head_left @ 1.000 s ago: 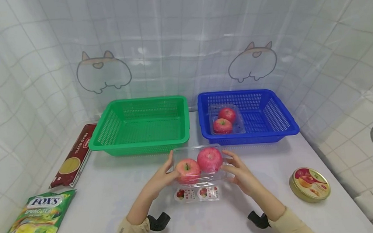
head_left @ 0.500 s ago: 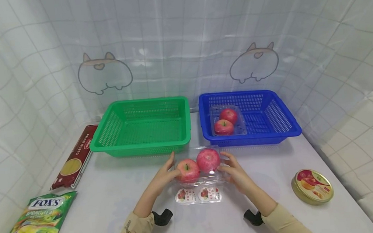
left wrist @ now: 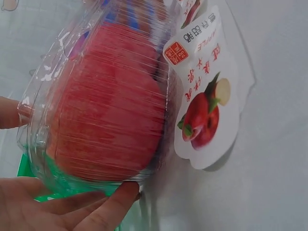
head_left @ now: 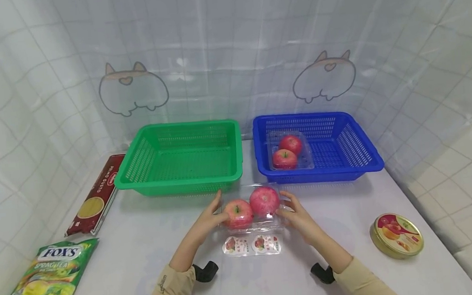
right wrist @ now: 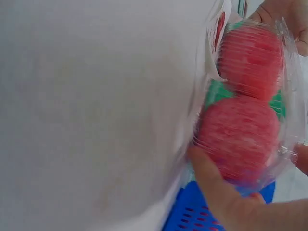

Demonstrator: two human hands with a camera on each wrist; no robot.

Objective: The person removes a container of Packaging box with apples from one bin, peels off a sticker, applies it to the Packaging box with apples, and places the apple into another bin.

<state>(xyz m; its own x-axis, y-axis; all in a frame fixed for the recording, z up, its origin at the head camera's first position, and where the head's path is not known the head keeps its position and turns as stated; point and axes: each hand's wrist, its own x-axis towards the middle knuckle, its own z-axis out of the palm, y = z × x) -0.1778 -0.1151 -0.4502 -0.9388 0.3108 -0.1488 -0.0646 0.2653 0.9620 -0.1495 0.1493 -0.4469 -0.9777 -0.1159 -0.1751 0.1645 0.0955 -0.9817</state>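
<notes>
A clear plastic clamshell box (head_left: pixel 236 192) with two red apples (head_left: pixel 264 200) inside is between my hands, just in front of the baskets. My left hand (head_left: pixel 207 221) grips its left end, and my right hand (head_left: pixel 300 217) holds the right end. In the left wrist view, the thumb (left wrist: pixel 12 113) presses the lid side while fingers (left wrist: pixel 108 207) support the ribbed underside. The right wrist view has an index finger (right wrist: pixel 211 180) along the ribbed base. A flap with printed apple labels (head_left: pixel 252 245) sticks out from the near side of the box.
Behind stand a green basket (head_left: pixel 180 189) and a blue basket (head_left: pixel 314 177), the blue one with another boxed pair of apples (head_left: pixel 285 159). A brown pasta packet (head_left: pixel 97 195) and a green FOX'S bag (head_left: pixel 47 282) lie left; a round gold tin (head_left: pixel 397 235) sits right.
In the head view, the box looks slightly smaller than a second ago, and both hands have come a little closer together on it. The grip at both ends stays.
</notes>
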